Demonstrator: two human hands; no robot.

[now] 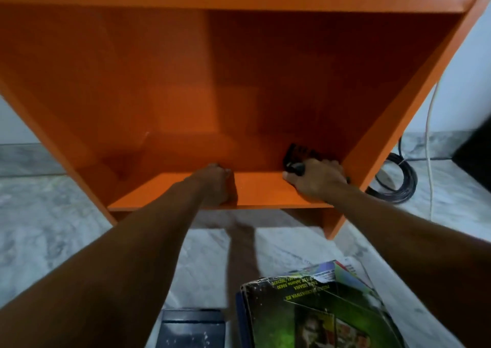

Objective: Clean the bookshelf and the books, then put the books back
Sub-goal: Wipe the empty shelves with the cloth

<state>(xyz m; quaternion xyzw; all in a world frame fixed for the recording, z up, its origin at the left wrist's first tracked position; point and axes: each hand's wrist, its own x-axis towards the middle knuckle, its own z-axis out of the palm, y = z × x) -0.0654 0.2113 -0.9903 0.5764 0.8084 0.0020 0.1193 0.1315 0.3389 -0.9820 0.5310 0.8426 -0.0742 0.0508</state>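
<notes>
1. The lower compartment of the orange bookshelf (239,82) is seen with no book in it; its bottom board is bare apart from the hands and a tool.
2. A black brush (299,154) is gripped by the right hand (316,179), with the fingers curled round its handle; the bristled head is set on the bottom board in the right rear corner, close to the side panel; dusting of the shelf is judged to be the step in hand.
3. The left hand (216,184) is rested on the front middle of the same board; whether its fingers are curled or flat, and whether anything is held under them, cannot be told through the blur.
4. The books (318,310) are found on the marble floor (53,215) in front of the bookshelf, stacked with a worn green-and-black cover uppermost; a dark blue book (191,329) is laid just beside the stack, to its left.
5. The task is judged to be near its middle: the books are taken out and the shelf is under the brush; the cleaning of the books is judged not yet done, and none is put back.
6. The stack is cut off by the lower edge, so its count cannot be given; the upper shelves are cut off at the top; dust on the board cannot be made out; a coiled black cable (396,185) and a white cord (429,135) are seen beside the right panel.
</notes>
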